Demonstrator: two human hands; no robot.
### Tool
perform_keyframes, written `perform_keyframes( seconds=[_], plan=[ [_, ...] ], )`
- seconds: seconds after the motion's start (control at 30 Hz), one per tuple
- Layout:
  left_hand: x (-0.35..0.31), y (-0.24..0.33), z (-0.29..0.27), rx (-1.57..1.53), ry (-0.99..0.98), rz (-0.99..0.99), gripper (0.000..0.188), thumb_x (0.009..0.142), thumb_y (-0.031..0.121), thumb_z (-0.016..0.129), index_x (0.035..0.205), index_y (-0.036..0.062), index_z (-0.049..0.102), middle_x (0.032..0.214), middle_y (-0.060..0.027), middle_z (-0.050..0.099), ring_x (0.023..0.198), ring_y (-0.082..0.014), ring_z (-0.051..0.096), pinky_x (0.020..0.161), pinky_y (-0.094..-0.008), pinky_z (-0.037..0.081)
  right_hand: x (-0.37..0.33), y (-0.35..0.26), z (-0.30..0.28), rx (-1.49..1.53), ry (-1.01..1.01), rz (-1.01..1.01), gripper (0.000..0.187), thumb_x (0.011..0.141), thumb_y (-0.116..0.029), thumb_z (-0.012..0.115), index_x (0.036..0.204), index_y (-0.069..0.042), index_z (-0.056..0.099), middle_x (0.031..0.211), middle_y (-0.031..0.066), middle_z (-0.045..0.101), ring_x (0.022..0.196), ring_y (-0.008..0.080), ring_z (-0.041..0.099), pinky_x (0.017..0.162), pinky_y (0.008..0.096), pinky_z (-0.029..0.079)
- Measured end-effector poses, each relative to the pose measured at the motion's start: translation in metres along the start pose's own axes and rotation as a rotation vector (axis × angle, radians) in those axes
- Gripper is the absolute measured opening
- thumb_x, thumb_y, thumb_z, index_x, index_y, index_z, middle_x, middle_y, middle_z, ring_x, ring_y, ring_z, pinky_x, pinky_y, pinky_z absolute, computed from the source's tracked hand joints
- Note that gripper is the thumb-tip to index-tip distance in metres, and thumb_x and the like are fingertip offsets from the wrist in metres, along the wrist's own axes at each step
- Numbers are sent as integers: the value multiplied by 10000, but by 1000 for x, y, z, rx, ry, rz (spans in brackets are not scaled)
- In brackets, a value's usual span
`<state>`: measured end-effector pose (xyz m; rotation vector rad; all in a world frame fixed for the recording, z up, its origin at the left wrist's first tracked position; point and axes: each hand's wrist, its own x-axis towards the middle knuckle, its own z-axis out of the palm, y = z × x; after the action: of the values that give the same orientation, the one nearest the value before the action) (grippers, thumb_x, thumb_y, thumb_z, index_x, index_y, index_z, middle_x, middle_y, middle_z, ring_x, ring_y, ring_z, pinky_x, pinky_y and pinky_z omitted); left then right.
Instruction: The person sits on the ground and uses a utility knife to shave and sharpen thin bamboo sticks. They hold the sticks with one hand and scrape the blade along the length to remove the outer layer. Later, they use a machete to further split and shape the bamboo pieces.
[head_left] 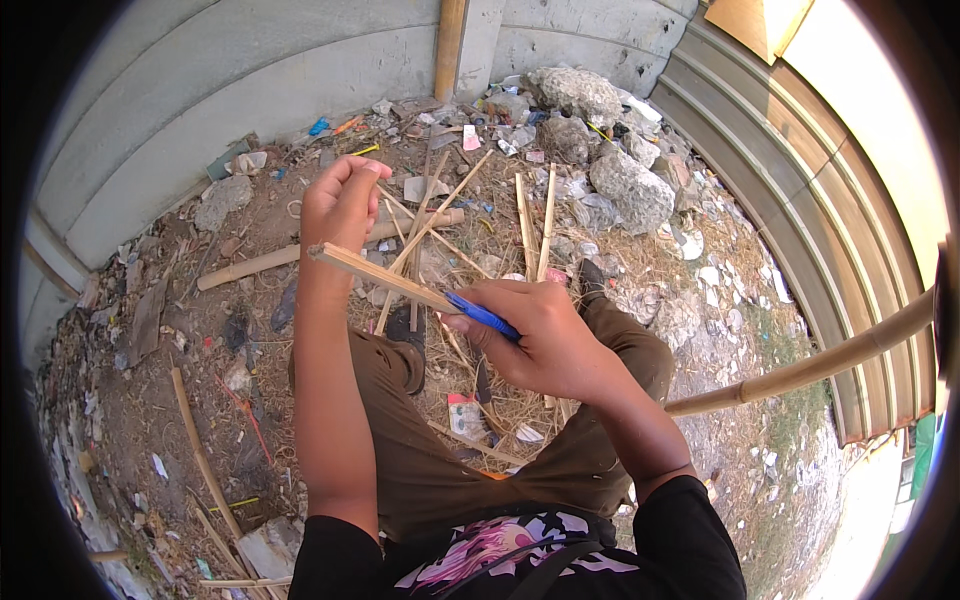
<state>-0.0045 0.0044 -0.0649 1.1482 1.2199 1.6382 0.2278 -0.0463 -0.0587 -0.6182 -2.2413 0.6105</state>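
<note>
My right hand (545, 340) is closed round a blue-handled cutter (482, 315). A split bamboo strip (385, 280) runs from beside the cutter and my right thumb, leftward across my left forearm; it appears held in the same grip. My left hand (345, 200) is raised beyond the strip's left end, its fingers curled in and thumb bent over them. Whether anything is between those fingers I cannot make out. On the ground past my hands, several thin bamboo strips (428, 222) lie crossed, and two more strips (546, 222) lie side by side to their right.
A thick bamboo pole (245, 268) lies behind my left forearm. Another pole (800, 375) slants in from the right. Concrete rubble (632, 188) is heaped at the back right, before a grey wall (280, 90) and a corrugated metal sheet (790, 190). Litter covers the dirt.
</note>
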Motion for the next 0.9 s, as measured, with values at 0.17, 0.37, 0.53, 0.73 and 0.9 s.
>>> perform_keyframes(
  seconds=[0.17, 0.37, 0.53, 0.73, 0.9],
  plan=[
    [8, -6, 1, -270, 13, -7, 191, 972, 216, 591, 955, 33, 639, 656, 57, 464, 531, -32, 394, 480, -211, 313, 49, -48, -48, 96, 117, 55, 168, 929, -118, 674, 1043, -1, 714, 699, 88, 637, 591, 164, 600, 547, 317, 445],
    [2, 3, 20, -198, -63, -82, 210, 972, 240, 576, 937, 38, 625, 653, 54, 449, 533, -37, 388, 485, -217, 317, 127, -45, -149, 189, 117, 131, 305, 989, -263, 648, 1067, 23, 720, 634, -25, 608, 482, 17, 460, 489, 221, 389],
    [3, 1, 20, -179, -77, -67, 211, 976, 249, 578, 941, 45, 622, 653, 57, 459, 530, -34, 386, 478, -217, 315, 162, -67, -198, 55, 277, 143, 308, 1047, -226, 571, 1134, 52, 670, 585, -43, 520, 460, 45, 413, 459, 205, 348],
    [2, -1, 44, -40, -128, -3, 205, 977, 264, 595, 946, 63, 626, 662, 60, 472, 541, -24, 385, 487, -210, 316, 189, -87, -249, 154, 477, 90, 251, 1029, -159, 581, 1116, 71, 633, 777, 26, 652, 481, 33, 424, 452, 179, 380],
    [-23, 5, 93, 153, -333, 351, 370, 929, 324, 715, 1180, 66, 630, 859, 3, 628, 837, -71, 580, 677, -231, 436, 209, -102, -293, 137, 291, -64, 217, 1027, -141, 554, 1042, 65, 622, 773, 31, 659, 479, 5, 438, 437, 150, 399]
  ],
)
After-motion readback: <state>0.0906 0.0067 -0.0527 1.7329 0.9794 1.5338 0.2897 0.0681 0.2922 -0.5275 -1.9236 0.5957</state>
